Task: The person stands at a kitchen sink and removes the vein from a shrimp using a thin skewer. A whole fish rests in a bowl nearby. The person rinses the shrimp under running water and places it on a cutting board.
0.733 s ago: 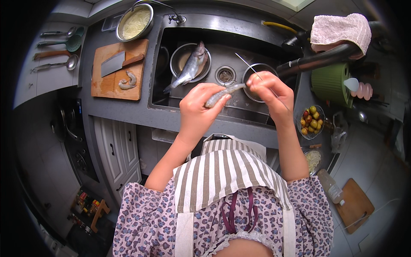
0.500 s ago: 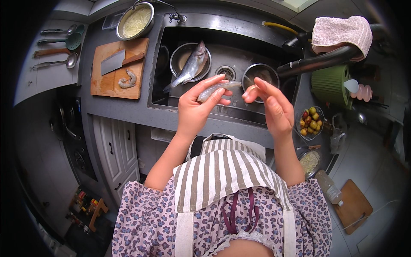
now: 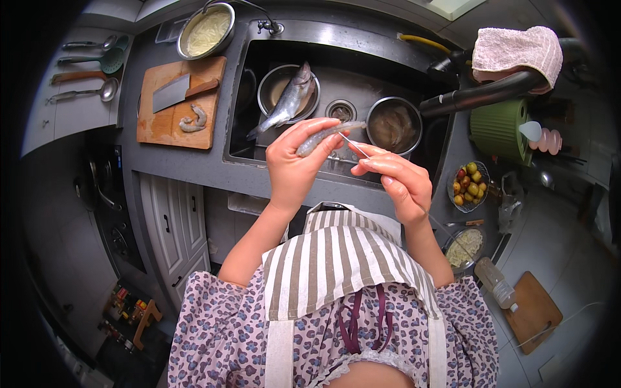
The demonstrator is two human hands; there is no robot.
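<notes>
Over the front of the sink (image 3: 252,152), my left hand (image 3: 297,165) grips a raw grey shrimp (image 3: 317,139) between thumb and fingers. My right hand (image 3: 396,182) holds a thin metal skewer (image 3: 358,147), its far tip at the shrimp. Behind them, a silver fish (image 3: 295,97) lies across a steel bowl (image 3: 264,82), its tail over the rim. To the right, a second steel bowl (image 3: 394,125) holds what look like shrimp in liquid. Left of the sink, a wooden board (image 3: 155,132) carries a cleaver (image 3: 171,92) and peeled-looking shrimp (image 3: 193,119).
A bowl of pale strips (image 3: 204,33) is at the back left. At right are a black pipe (image 3: 479,92) under a pink towel (image 3: 514,52), a green container (image 3: 495,129), a fruit bowl (image 3: 470,187), a dish of shreds (image 3: 464,249) and a plastic bottle (image 3: 495,283).
Both hands have moved down toward me. The skewer has swung from upright beside the shrimp to a lower angle, its tip now at the shrimp's side.
</notes>
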